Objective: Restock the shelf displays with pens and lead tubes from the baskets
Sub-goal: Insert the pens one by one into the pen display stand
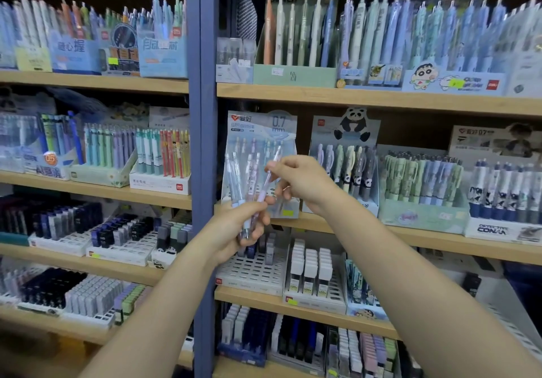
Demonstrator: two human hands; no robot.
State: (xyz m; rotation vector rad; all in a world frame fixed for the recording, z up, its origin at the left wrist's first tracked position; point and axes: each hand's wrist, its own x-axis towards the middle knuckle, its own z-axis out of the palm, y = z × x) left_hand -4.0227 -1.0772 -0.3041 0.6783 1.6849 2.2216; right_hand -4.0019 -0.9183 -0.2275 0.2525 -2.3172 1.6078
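Gripping a bunch of mechanical pencils [247, 198] in the left hand [243, 228], fingers curled round the lower barrels. Pinching one lilac pencil [268, 181] from that bunch with the right hand [299, 181], just before the 0.7 mm display box [264, 131] on the shelf [410, 232].

Both bare forearms raised from the lower frame toward centre, left hand [247, 225] curled in a grip just below centre, right hand [299, 181] above it, wrist bent, fingertips pinched together
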